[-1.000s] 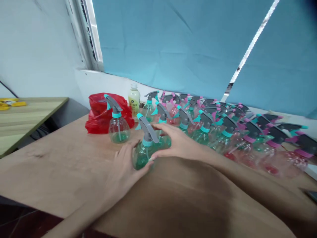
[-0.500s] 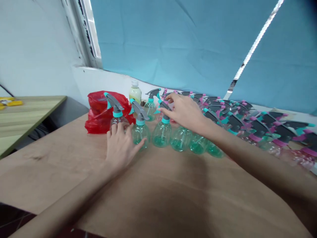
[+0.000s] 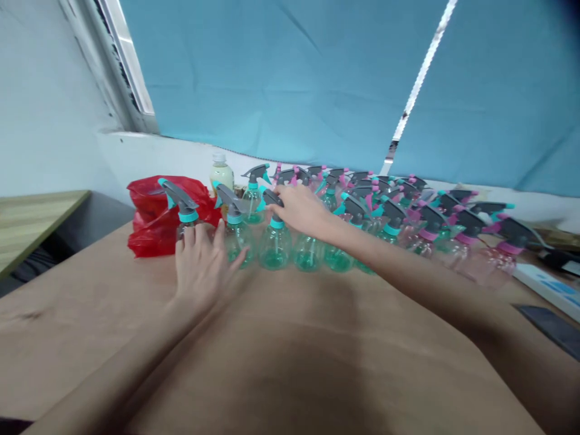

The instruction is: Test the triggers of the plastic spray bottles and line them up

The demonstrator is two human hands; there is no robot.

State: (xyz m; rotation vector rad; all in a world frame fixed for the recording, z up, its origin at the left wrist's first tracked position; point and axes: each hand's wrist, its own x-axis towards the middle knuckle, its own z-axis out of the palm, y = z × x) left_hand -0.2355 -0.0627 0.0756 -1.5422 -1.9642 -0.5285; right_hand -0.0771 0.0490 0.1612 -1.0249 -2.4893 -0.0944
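Note:
Several clear green spray bottles with grey triggers and teal collars stand in a row on the brown table [image 3: 290, 362]. My left hand [image 3: 199, 269] lies with fingers spread against the two leftmost bottles, one [image 3: 183, 220] by the red bag and one [image 3: 234, 232] beside it. My right hand [image 3: 299, 208] reaches over the row, fingers curled on the grey trigger head of a third bottle [image 3: 274, 251]. Behind them stand more bottles with teal or pink collars [image 3: 408, 211].
A red plastic bag [image 3: 151, 217] sits at the left end of the row. A small drink bottle [image 3: 221, 172] stands behind it. A white box [image 3: 550, 287] and a dark flat object [image 3: 553, 329] lie at right. A wooden desk [image 3: 31, 217] is at far left.
The green bottle held in both hands was pushed forward into the row. My right hand lifted off it onto a neighbouring trigger head. The view shifted right.

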